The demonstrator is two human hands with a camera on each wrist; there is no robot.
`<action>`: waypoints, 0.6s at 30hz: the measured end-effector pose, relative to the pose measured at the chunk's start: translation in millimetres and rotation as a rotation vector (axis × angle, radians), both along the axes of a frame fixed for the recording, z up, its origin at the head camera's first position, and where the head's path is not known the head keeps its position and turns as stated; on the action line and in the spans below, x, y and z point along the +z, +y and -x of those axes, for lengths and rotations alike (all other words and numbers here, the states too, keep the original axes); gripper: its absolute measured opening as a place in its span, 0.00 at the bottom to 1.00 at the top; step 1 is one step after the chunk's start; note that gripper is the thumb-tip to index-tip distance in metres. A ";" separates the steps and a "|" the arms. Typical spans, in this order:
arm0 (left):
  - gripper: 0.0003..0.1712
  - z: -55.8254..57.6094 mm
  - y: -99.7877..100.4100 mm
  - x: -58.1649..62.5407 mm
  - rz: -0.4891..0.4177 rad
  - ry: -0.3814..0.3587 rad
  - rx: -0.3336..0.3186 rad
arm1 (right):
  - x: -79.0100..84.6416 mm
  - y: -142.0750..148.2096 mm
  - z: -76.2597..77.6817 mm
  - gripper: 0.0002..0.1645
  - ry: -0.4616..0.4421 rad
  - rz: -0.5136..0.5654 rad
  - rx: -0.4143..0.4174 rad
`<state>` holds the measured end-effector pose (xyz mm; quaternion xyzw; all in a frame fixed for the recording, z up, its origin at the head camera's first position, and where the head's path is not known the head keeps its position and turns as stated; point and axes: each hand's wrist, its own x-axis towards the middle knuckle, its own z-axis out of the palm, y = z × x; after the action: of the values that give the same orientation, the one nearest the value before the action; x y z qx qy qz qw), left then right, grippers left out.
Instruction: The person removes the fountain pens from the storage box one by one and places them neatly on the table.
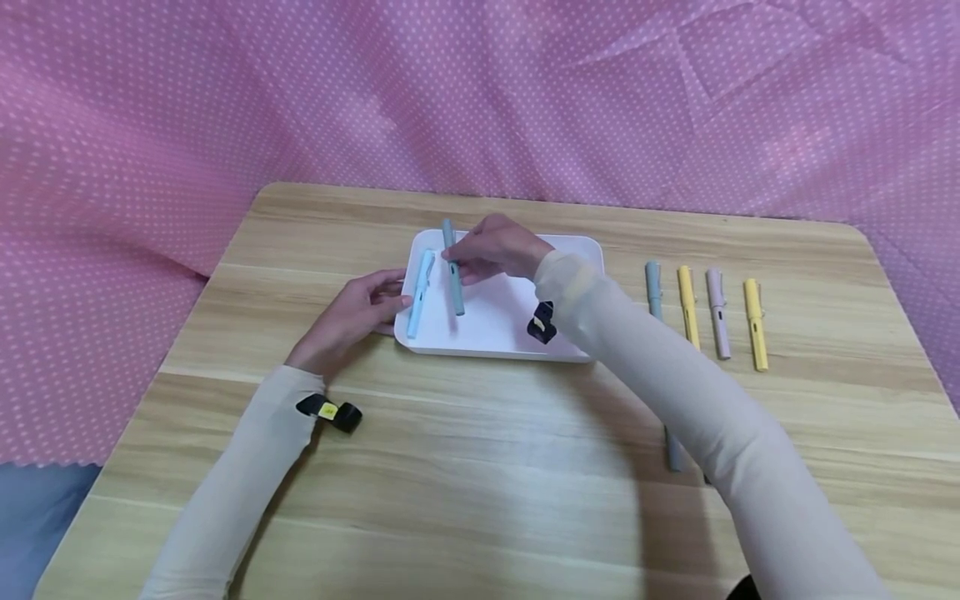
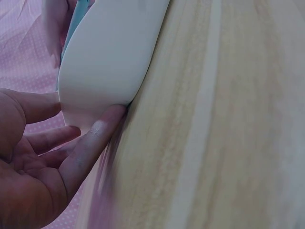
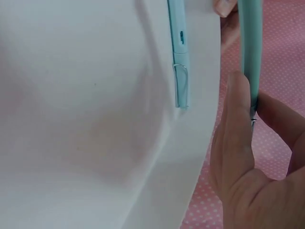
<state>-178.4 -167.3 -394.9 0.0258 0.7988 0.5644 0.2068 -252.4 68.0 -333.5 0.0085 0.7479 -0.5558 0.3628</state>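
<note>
My right hand (image 1: 498,247) pinches a blue-green pen (image 1: 456,292) between thumb and fingers, holding it over the left part of a white tray (image 1: 495,325). In the right wrist view the barrel of that pen (image 3: 251,43) extends up from the fingertips, its clip just showing beside them. A light blue pen (image 1: 420,296) lies inside the tray along its left side, its metal clip visible in the right wrist view. My left hand (image 1: 363,312) holds the tray's left end, thumb at the rim and other fingers against the outer wall (image 2: 109,52).
Right of the tray, a blue-grey pen (image 1: 653,287), a yellow pen (image 1: 686,292), a lilac pen (image 1: 717,312) and another yellow pen (image 1: 756,325) lie in a row on the wooden table (image 1: 450,467). Another blue-grey pen (image 1: 673,452) is partly hidden under the right forearm. A pink dotted cloth (image 1: 480,100) hangs behind.
</note>
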 end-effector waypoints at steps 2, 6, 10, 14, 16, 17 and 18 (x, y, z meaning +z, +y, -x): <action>0.35 -0.2 0.3 0.6 0.004 -0.004 0.002 | 2.3 3.1 -1.5 0.16 0.006 0.016 -0.003; 0.36 -0.5 0.6 0.8 0.015 -0.014 0.006 | 7.1 8.5 -4.1 0.17 0.018 0.039 -0.005; 0.36 -0.7 1.0 0.7 0.023 -0.018 0.004 | 13.2 14.9 -6.4 0.16 0.032 0.079 -0.019; 0.35 -0.6 1.0 0.7 0.017 -0.013 0.004 | 19.8 22.7 -9.1 0.16 0.054 0.121 -0.027; 0.35 -0.2 0.7 0.3 0.005 -0.010 0.005 | 22.6 26.7 -10.7 0.17 0.068 0.129 -0.025; 0.35 -0.1 0.6 0.2 0.004 -0.009 0.004 | 23.7 28.9 -11.4 0.18 0.075 0.130 -0.022; 0.35 0.1 0.5 0.0 0.003 -0.007 0.004 | 24.7 31.0 -12.3 0.18 0.080 0.132 -0.020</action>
<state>-178.5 -166.8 -394.9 0.0220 0.7989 0.5638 0.2084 -240.2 98.9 -308.9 -0.0301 0.7234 -0.6075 0.3265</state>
